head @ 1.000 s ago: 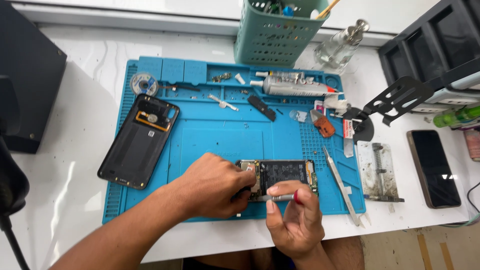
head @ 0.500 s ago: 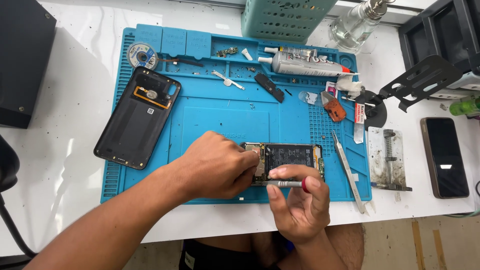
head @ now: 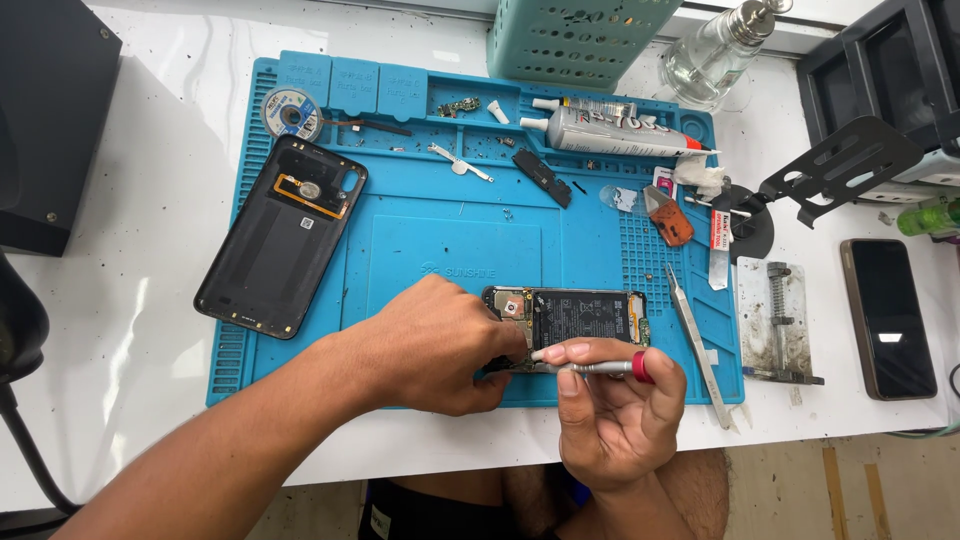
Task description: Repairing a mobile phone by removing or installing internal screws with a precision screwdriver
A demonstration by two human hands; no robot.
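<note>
On my feed, at the near edge of the blue work mat (head: 440, 215): an opened phone (head: 570, 320), back cover off, battery and boards exposed, lying flat. My left hand (head: 430, 345) lies over its left end, fingers curled down onto it and pinning it; the hand hides that end of the phone from me. My right hand (head: 615, 410) is closed around a slim silver screwdriver (head: 590, 367) with a red cap, held nearly level, tip pointing left to the phone's lower left edge, where the left fingers block my sight of the contact point. Left of the phone, well apart: the black back cover (head: 280, 235), inner face up, tilted. Just right of the phone: metal tweezers (head: 697, 345), lying lengthwise. Mat's far trays: a solder-wick reel (head: 290, 112), a white adhesive tube (head: 610, 132), a small black part (head: 542, 177), loose screws. Right margin of the mat: an orange pick (head: 668, 222). Off the mat to the right: a metal clamp jig (head: 775, 320), a dark phone (head: 888, 315) face up, a black stand (head: 840, 165). Far edge: a green perforated basket (head: 580, 40), a glass dispenser bottle (head: 715, 55).
</note>
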